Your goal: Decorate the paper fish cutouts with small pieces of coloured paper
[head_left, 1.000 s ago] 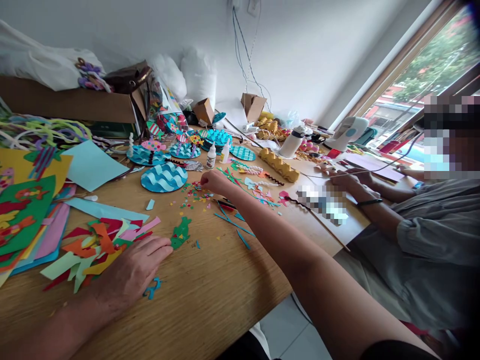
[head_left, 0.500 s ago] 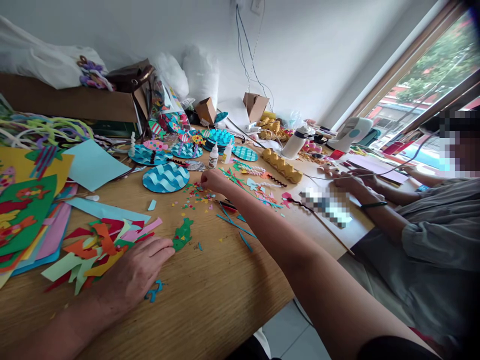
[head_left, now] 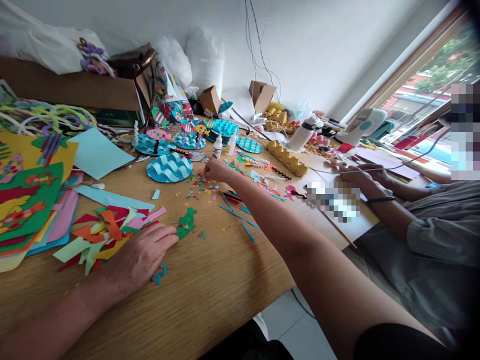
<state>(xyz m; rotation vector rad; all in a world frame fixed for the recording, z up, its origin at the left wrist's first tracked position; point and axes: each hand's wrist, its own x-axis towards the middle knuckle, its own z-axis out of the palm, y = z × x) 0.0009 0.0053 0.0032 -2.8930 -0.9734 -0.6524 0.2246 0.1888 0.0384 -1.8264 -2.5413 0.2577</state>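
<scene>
My left hand point(head_left: 148, 252) rests palm-down on the wooden table, fingers stretched out together. Its fingertips touch the left end of a green paper fish point(head_left: 186, 223), which lies flat with small bits on it. Farther out, my right hand point(head_left: 217, 171) is closed, fingertips pointing down at a scatter of tiny coloured paper pieces point(head_left: 204, 189); whatever is between those fingers is hidden. Just behind it stand two small glue bottles, one white point(head_left: 217, 147) and one clearer point(head_left: 231, 143). Blue paper scraps point(head_left: 159, 274) lie beside my left hand.
Coloured paper offcuts point(head_left: 107, 232) and stacked sheets point(head_left: 56, 220) lie at left. A blue wavy paper disc point(head_left: 169, 167) sits behind the scatter. Thin blue strips point(head_left: 240, 215) lie under my right arm. At right, another person's hands point(head_left: 360, 177) work near a yellow egg-carton strip point(head_left: 287, 157).
The view has shifted slightly, so the table things appear a little to the right and higher. Both hands stay at the same places, by the fish and the paper pieces.
</scene>
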